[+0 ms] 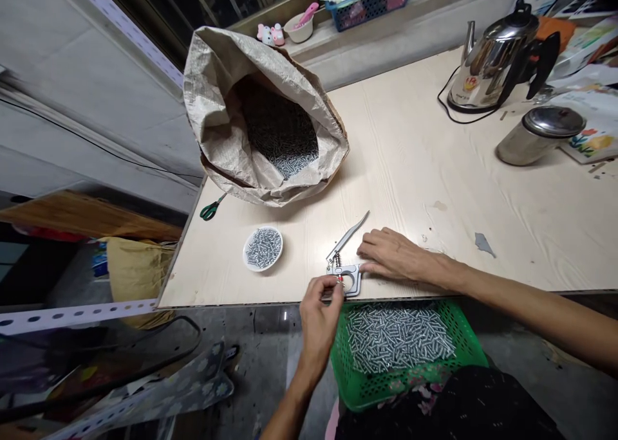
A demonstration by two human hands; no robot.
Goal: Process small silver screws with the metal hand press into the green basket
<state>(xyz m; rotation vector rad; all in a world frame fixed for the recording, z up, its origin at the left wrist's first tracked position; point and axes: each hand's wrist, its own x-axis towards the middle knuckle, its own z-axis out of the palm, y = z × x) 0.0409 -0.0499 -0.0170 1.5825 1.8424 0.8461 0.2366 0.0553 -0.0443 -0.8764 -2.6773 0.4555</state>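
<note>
A small metal lever tool (pixel 346 260) with a long handle is fixed at the table's front edge. My left hand (pixel 319 308) is pinched at the tool's near end on a small part I cannot name. My right hand (pixel 393 255) lies over the tool's right side, fingers curled and pressing it down. A white bowl of small metal screws (pixel 262 248) sits to the left. A green basket (pixel 358 392) full of the same screws rests on my lap below the table edge.
A large open sack of screws (pixel 270 125) stands at the back left, with green-handled scissors (pixel 211 209) beside it. A steel kettle (pixel 497 57) and a steel canister (pixel 538 134) are at the far right. The wooden table (pixel 434 176) ends just before my hands.
</note>
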